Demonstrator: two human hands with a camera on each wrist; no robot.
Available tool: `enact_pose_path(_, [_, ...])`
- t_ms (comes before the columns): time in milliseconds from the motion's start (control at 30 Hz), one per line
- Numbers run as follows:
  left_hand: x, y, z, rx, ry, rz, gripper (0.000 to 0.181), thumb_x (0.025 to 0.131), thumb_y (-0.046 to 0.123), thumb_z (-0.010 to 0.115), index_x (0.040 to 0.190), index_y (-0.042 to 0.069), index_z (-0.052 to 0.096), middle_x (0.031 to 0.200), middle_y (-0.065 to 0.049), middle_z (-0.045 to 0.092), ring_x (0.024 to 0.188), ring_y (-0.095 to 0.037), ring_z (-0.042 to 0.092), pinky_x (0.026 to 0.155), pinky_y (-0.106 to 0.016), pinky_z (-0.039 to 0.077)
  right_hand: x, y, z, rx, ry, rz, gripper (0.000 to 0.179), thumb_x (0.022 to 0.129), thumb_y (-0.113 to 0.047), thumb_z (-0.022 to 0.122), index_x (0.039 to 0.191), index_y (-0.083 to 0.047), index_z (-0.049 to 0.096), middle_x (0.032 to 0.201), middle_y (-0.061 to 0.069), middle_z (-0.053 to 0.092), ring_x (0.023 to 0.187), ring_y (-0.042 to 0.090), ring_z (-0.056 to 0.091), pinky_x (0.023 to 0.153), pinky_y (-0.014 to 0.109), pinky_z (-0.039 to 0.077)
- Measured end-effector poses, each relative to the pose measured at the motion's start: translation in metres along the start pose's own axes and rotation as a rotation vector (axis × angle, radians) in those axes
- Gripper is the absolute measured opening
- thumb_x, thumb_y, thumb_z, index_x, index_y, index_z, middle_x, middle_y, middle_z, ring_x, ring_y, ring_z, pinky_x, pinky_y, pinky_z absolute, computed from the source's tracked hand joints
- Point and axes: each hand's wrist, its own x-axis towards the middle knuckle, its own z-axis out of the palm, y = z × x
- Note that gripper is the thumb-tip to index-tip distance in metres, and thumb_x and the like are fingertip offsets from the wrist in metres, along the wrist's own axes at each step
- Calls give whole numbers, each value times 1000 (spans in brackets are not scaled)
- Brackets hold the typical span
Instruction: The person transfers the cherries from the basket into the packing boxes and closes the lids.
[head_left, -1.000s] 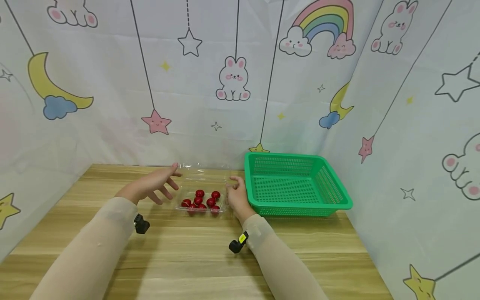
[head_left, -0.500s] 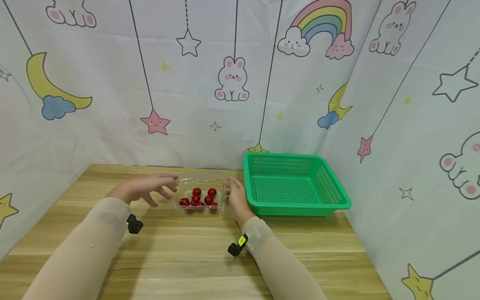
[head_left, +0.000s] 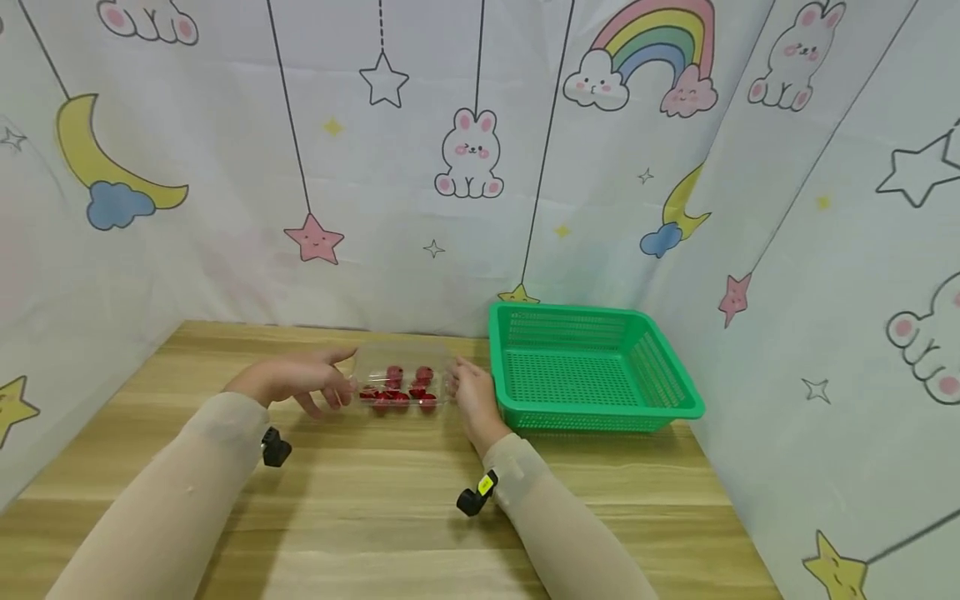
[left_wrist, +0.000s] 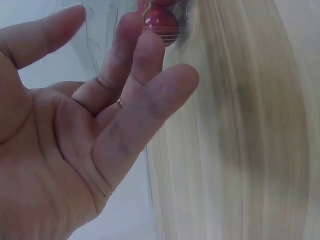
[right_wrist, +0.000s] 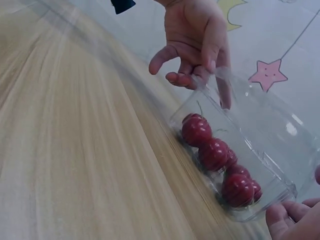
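A clear plastic clamshell box (head_left: 453, 404) with several red cherries (head_left: 382, 404) in it stands on the table. Its transparent lid (head_left: 402, 352) leans forward over the fruit, not fully down. At the box's left side is my left hand (head_left: 296, 379), fingers loosely extended at the lid's edge. The left wrist view shows its thumb (left_wrist: 65, 30) apart from the other fingers, with clear plastic behind. My right hand (head_left: 476, 400) holds the box's right side, with bent fingers (right_wrist: 287, 217) at the near corner in the right wrist view. Most of that hand is out of that view.
To the right of my right hand stands a green perforated plastic basket (head_left: 592, 412). The wooden table (head_left: 375, 508) meets a white curtain (head_left: 397, 275) with cartoon prints behind the box and at both sides.
The box's lid has swung forward and down from upright, over the cherries. My left hand moved to the lid's left edge. My right hand stayed at the box's right side.
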Motion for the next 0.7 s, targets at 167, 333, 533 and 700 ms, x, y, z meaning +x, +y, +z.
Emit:
enact_pose_path(167, [7,-1,6,-38,30,-31,115,106,19,72,183,12,-13,127,-24,77,112,-34,75,85,-50,72,-3,0,1,-92,6,-21,55,112,-9,53,165,5,55,167,23,60,149,36,63,118,47,57])
enact_pose_path(333, [10,-1,8,-81,29,-43,113,108,17,69,182,12,-17,128,-24,76,99,-28,76,80,-45,72,-7,-3,-2,-189,8,-21,57,104,-4,55,160,-1,63,158,17,70,128,22,67,101,31,57])
enact_pose_path(533, [10,0,8,-78,23,-32,105,110,14,63,182,10,-14,119,-21,73,87,-24,72,78,-42,71,-12,-6,-6,-231,-37,46,63,105,-10,55,168,-9,57,84,3,63,64,12,49,59,24,46])
enact_pose_path(700, [11,3,11,-76,44,-34,104,110,12,63,182,8,-11,109,-17,75,79,-21,69,78,-42,70,-12,-6,-7,-273,-96,109,80,97,-11,56,176,-18,45,67,0,56,50,10,46,47,24,43])
